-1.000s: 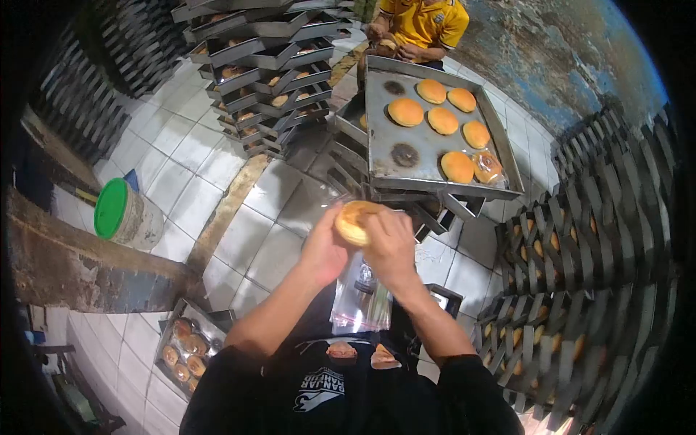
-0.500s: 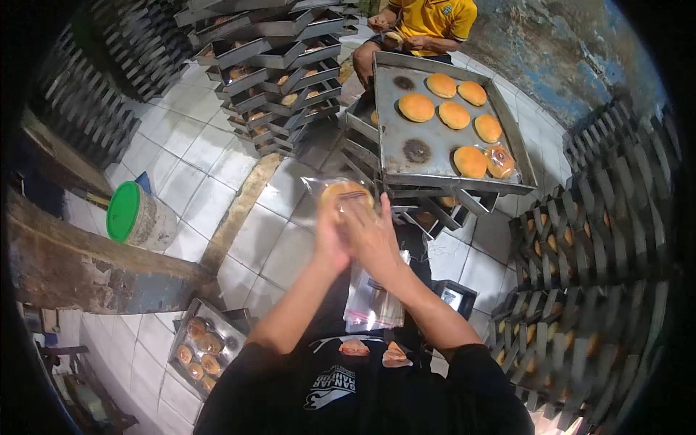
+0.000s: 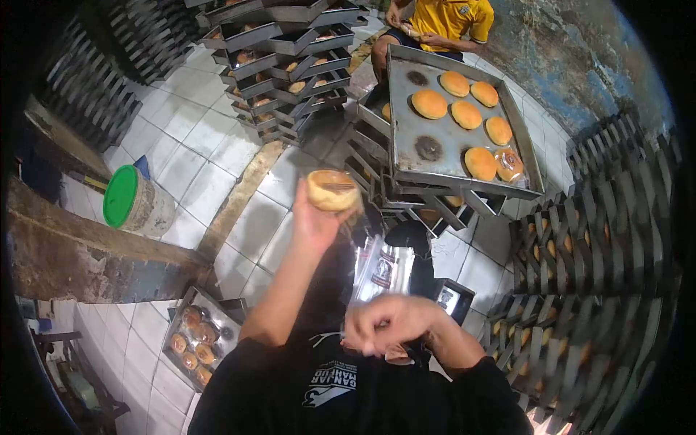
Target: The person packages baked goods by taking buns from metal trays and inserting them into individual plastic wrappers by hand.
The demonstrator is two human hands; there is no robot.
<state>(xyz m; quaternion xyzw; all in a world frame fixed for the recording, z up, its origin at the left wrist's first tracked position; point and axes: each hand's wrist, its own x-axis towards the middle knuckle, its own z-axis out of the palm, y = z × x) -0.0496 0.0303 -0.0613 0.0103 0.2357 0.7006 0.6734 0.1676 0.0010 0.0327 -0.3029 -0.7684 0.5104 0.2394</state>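
My left hand is raised and wrapped round the near left side of a golden round bun in a clear plastic bag with a dark print on top. Down by my lap is my right hand, its fingers curled together and slightly blurred; anything small between them is hidden. Just beyond it, a stack of clear printed plastic bags lies on my lap. Ahead on the right, a metal baking tray holds several unwrapped buns and one bagged bun at its near right corner.
Stacked trays of buns stand at the back and right. A green-lidded bucket is on the left, above a wooden beam. Bagged buns lie in a tray at lower left. A person in yellow sits opposite.
Both hands were together on the bagged bun. My right hand has left it and moved down toward my lap, while my left hand keeps the bun and has shifted slightly left and up.
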